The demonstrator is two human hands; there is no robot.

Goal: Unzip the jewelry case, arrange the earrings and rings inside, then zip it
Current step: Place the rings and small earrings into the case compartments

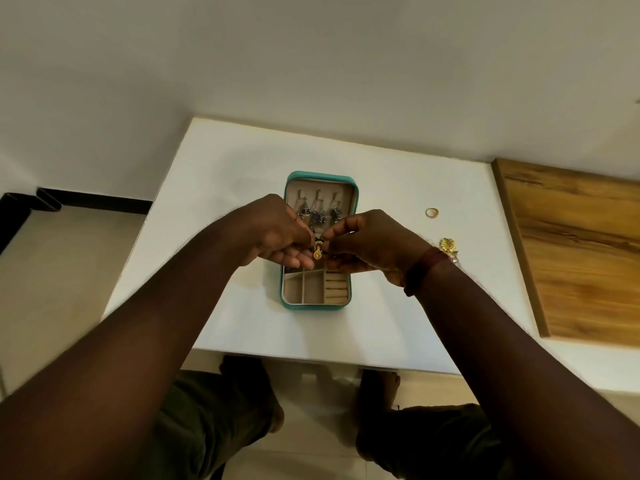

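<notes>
A teal jewelry case (pixel 287 299) lies open on the white table (pixel 214 188), its lid folded away from me. Three dark dangling earrings (pixel 316 215) hang inside the lid. The near half has beige compartments and ring rolls (pixel 336 289). Above the case's middle, my left hand (pixel 277 233) and my right hand (pixel 367 244) meet and together pinch a gold drop earring (pixel 317 251) with a dark green top. A gold ring (pixel 432 212) lies on the table to the right. A gold ornate piece (pixel 447 244) sits beside my right wrist, partly hidden by it.
A wooden board (pixel 581 251) lies along the table's right side. The wall stands just behind the table's far edge. My knees and feet show under the near edge. A red thread band circles my right wrist.
</notes>
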